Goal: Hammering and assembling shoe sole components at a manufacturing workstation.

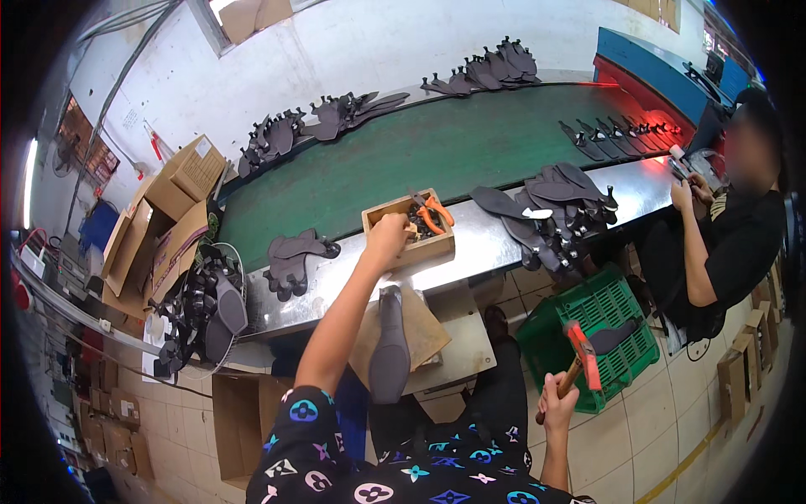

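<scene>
My left hand (389, 238) reaches into a small wooden box (426, 249) at the bench's near edge. Its fingers are curled at the box's contents, and whatever they pinch is hidden. Small dark parts and orange-handled pliers (432, 213) lie in the box. My right hand (556, 405) is closed round the wooden handle of a hammer (583, 354) with a red head, held up at the right. In front of me a dark grey shoe sole (389, 357) rests lengthwise, its far end on a brown board (424, 323).
Grey soles lie in piles on the metal bench edge (491, 244) and along the green conveyor belt (336, 186). A green crate (617, 336) stands at my right, near a co-worker (714, 227). Cardboard boxes (172, 210) and a wire basket of soles (222, 307) are at left.
</scene>
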Motion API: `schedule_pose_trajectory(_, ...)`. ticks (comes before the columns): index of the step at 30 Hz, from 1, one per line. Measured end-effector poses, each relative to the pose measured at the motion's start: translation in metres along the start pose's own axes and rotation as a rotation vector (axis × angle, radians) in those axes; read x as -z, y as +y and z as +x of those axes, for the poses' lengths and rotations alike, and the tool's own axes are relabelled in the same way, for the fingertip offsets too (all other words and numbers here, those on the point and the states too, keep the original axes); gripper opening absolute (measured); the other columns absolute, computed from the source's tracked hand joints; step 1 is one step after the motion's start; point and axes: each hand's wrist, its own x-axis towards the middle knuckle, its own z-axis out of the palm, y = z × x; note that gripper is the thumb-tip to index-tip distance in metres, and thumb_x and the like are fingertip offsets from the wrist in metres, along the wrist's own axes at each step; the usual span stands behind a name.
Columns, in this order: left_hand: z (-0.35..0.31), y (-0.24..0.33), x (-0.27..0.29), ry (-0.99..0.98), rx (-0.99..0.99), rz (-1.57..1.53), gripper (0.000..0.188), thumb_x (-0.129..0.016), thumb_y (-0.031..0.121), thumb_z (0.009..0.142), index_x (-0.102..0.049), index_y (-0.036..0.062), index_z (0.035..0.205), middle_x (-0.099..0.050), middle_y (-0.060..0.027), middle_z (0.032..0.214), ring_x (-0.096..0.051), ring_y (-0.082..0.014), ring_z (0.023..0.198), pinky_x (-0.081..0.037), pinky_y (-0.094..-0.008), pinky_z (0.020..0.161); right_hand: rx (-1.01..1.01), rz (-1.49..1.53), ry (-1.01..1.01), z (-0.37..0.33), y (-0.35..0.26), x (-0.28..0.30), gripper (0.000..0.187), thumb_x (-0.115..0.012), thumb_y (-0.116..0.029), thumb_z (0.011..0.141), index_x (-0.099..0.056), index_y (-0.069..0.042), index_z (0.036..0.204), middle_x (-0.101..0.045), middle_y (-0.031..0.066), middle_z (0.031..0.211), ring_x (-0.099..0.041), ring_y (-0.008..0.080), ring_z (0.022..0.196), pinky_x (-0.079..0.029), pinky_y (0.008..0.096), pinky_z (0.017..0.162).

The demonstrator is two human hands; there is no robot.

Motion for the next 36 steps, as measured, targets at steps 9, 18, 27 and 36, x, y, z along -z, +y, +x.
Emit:
schedule_pose_trajectory(9, -0.016, 0.036, 0.034, 0.034, 0.177, -0.421, 0.019, -0.068, 0.014, 0.085, -0.069, -0.0037, 0.078, -0.066, -0.0108, 0.066, -0.064, -0.0159, 0.063, -0.049, -0.0303, 0.06, 0.443, -0.27, -0.21, 0.061, -0.044, -0.062, 0.009, -0.067, -0.01, 0.092, -0.064, -0.001, 0.094, -0.061, 0.0004, 0.072, -0.055, 0.0065, 0.06, -0.043, 0.0236, 0.055)
schedule_pose_trajectory(18, -0.153, 0.13, 0.102, 0.208, 0.108, -1.005, 0.01, -0.07, 0.004, 0.087, -0.065, -0.0032, 0.084, -0.061, -0.0049, 0.082, -0.057, -0.0115, 0.076, -0.045, -0.0244, 0.069, 0.189, 0.034, -0.622, 0.04, -0.136, -0.193, 0.025, -0.075, -0.012, 0.088, -0.069, 0.001, 0.109, -0.069, 0.0027, 0.092, -0.064, 0.0087, 0.083, -0.051, 0.0229, 0.072)
schedule_pose_trajectory(27, -0.165, 0.061, 0.065, 0.464, 0.116, -0.399, 0.021, -0.076, 0.014, 0.082, -0.07, -0.0008, 0.095, -0.069, -0.0141, 0.093, -0.066, -0.0345, 0.091, -0.05, -0.0379, 0.084, 0.3, -0.176, -0.657, 0.058, -0.101, -0.237, 0.022, -0.071, -0.009, 0.087, -0.068, 0.001, 0.106, -0.068, 0.0033, 0.098, -0.059, 0.0068, 0.081, -0.047, 0.022, 0.07)
schedule_pose_trajectory(36, -0.181, 0.03, 0.025, 0.177, 0.273, -0.706, 0.03, -0.08, 0.015, 0.077, -0.071, -0.0012, 0.101, -0.073, -0.0137, 0.09, -0.07, -0.0201, 0.082, -0.052, -0.0318, 0.077, 0.484, -0.489, -0.906, 0.099, -0.058, -0.26, 0.021, -0.068, -0.013, 0.088, -0.066, 0.002, 0.103, -0.068, 0.0125, 0.084, -0.063, 0.0184, 0.075, -0.049, 0.0334, 0.07)
